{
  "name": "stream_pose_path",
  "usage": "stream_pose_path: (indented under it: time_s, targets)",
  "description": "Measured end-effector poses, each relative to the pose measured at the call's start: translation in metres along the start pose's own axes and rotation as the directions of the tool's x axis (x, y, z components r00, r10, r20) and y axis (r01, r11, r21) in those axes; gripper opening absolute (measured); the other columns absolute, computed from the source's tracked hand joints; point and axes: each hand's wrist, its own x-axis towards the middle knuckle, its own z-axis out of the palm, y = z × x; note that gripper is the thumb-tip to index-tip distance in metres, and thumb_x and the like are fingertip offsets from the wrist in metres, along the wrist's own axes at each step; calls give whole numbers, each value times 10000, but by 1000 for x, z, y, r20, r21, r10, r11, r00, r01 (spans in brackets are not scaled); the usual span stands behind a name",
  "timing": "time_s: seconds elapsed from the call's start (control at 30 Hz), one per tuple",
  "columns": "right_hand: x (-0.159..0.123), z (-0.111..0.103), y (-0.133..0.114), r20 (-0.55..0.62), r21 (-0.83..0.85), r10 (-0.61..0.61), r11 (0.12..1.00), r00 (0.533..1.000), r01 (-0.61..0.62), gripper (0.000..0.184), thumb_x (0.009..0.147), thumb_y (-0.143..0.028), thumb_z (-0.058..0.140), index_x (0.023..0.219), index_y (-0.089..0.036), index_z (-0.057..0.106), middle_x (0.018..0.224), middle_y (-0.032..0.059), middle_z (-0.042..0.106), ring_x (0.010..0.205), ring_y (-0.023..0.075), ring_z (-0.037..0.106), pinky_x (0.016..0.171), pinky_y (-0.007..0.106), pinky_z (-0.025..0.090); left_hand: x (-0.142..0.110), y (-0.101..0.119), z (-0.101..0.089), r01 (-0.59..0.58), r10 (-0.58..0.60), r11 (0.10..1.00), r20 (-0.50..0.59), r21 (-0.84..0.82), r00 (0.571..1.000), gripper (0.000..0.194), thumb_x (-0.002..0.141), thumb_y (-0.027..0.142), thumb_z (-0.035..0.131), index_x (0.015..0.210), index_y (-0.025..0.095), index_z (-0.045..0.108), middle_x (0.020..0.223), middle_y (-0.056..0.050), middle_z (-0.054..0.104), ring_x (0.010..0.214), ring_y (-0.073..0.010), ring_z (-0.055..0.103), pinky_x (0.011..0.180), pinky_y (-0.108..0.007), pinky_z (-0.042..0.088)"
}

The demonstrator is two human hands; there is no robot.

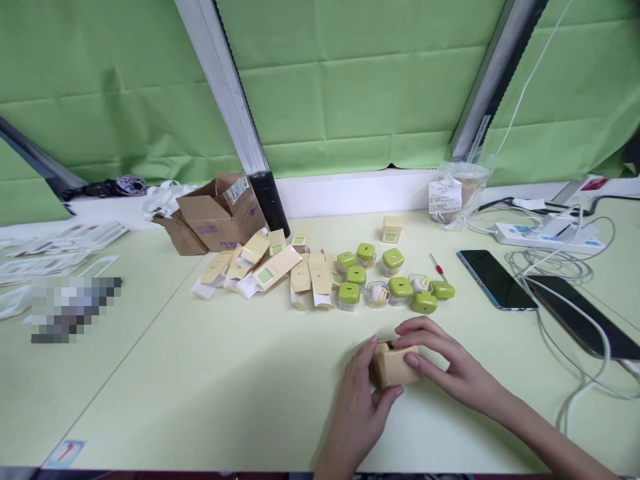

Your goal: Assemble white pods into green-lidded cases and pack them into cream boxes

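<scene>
Near the front of the table, a small tan cardboard box (397, 368) is held between both hands. My left hand (357, 400) wraps its left side, with the thumb along the bottom edge. My right hand (445, 360) grips the box from the right, fingers at the top flap and thumb on the front face. A dark gap shows at the top edge; what is inside cannot be seen. Just beyond the hands stand several small clear containers with green lids (401, 288). Two loose green lids (424, 303) lie at the right of that group, beside uncovered containers holding something white and yellow (378, 294).
Flattened tan boxes (273, 268) lie left of the containers, before a brown carton (215, 217) and a black cylinder (270, 203). One closed tan box (391, 229) stands behind. A red-handled screwdriver (439, 269), two phones (495, 280), looped cables and a power strip (547, 238) occupy the right.
</scene>
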Motion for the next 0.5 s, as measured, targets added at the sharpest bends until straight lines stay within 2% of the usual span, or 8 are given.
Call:
stream_pose_path:
  time_s: [0.13, 0.33, 0.4, 0.5]
  targets:
    - [7, 3, 0, 78, 131, 129, 982, 989, -139, 259, 939, -376, 459, 1129, -254, 586, 1111, 75, 583, 1065, 224, 555, 912, 389, 468, 0, 1, -1, -2, 2, 1000, 4, 17, 1000, 633, 842, 332, 579, 1407, 276, 299, 1452, -83, 391, 1300, -258, 394, 1076, -466, 317]
    - [15, 10, 3, 144, 326, 280, 892, 949, -312, 268, 913, -420, 498, 1035, -202, 595, 1041, 74, 639, 971, 224, 604, 820, 359, 494, 4, 8, -5, -115, 113, 991, 29, 69, 993, 580, 840, 281, 586, 1369, 311, 350, 1389, -59, 464, 1286, -237, 404, 1080, -439, 314]
    - [16, 9, 0, 123, 296, 260, 912, 958, -285, 272, 931, -415, 457, 1024, -200, 595, 1026, 78, 637, 953, 221, 606, 807, 358, 493, 5, 7, -4, -101, 100, 992, 27, 77, 995, 569, 842, 278, 577, 1366, 293, 354, 1382, -73, 468, 1280, -243, 409, 1074, -441, 322]
    - [14, 5, -8, 126, 106, 123, 985, 984, -137, 329, 915, -447, 477, 1127, -217, 578, 1095, 94, 618, 1025, 237, 567, 876, 381, 456, 3, -4, 2, -64, 62, 994, 16, 85, 998, 569, 847, 286, 550, 1377, 256, 343, 1406, -103, 443, 1298, -268, 390, 1076, -466, 310]
